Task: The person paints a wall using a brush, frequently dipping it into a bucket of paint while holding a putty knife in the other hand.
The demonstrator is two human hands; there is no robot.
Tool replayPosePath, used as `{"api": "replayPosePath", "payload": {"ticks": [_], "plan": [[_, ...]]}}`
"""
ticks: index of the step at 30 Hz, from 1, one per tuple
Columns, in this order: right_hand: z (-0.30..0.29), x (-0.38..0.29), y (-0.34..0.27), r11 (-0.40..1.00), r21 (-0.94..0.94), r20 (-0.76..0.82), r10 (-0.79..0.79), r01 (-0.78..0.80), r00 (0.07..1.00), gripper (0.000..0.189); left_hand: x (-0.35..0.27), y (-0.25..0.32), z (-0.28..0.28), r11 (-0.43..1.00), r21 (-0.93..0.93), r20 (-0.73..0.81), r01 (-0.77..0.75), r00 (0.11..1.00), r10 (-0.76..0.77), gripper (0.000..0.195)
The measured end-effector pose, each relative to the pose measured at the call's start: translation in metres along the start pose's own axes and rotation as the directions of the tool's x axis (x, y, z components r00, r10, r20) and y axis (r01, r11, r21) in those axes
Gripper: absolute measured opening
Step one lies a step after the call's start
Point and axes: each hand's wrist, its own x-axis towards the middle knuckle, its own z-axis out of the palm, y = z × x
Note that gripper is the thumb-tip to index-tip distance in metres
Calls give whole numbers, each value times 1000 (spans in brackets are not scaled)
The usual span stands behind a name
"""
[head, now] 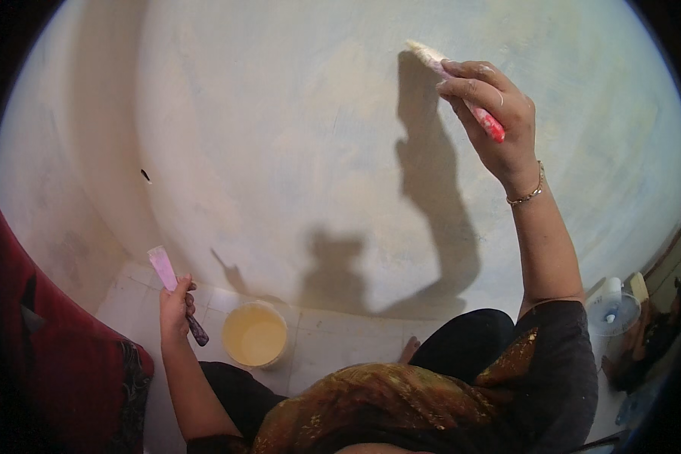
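My right hand (491,108), with whitish smears on its fingers, is raised in front of the pale, patchy wall (272,142). It grips what looks like a red-handled paintbrush (428,55), coated whitish along its length. The cream-coloured tip points up and left and is at or close to the wall; contact cannot be told. Low on the left, my left hand (176,306) is closed round a putty knife (162,268) with a pinkish flat blade angled upward and a dark handle. Beside that hand, a round bucket (234,356) of pale yellow liquid stands on the floor.
White tiles (312,363) cover the floor along the wall's foot. Red fabric (62,363) drapes something at the left. A small dark hole (145,175) marks the wall near the corner. At the right are a round translucent object (613,318) and dark clutter.
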Motion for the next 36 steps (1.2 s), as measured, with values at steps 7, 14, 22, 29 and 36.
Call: {"api": "replayPosePath", "payload": {"ticks": [7, 14, 22, 29, 36], "plan": [[104, -157, -33, 982, 169, 655, -50, -82, 754, 23, 2, -1, 0, 999, 34, 4, -17, 1000, 17, 22], [53, -58, 12, 980, 152, 423, 49, -125, 905, 23, -5, 2, -1, 1000, -3, -46, -25, 999, 25, 18], [-71, 88, 75, 907, -351, -273, -338, 234, 900, 20, -5, 3, 10, 1000, 3, 7, -24, 1000, 24, 18], [73, -123, 14, 971, -165, 221, -137, 175, 966, 41, -7, 6, 3, 998, 43, 10, -35, 999, 35, 18], [106, -190, -21, 952, 202, 708, 22, -232, 706, 21, -4, 7, 8, 1000, 1, 10, 29, 1000, -29, 18]]}}
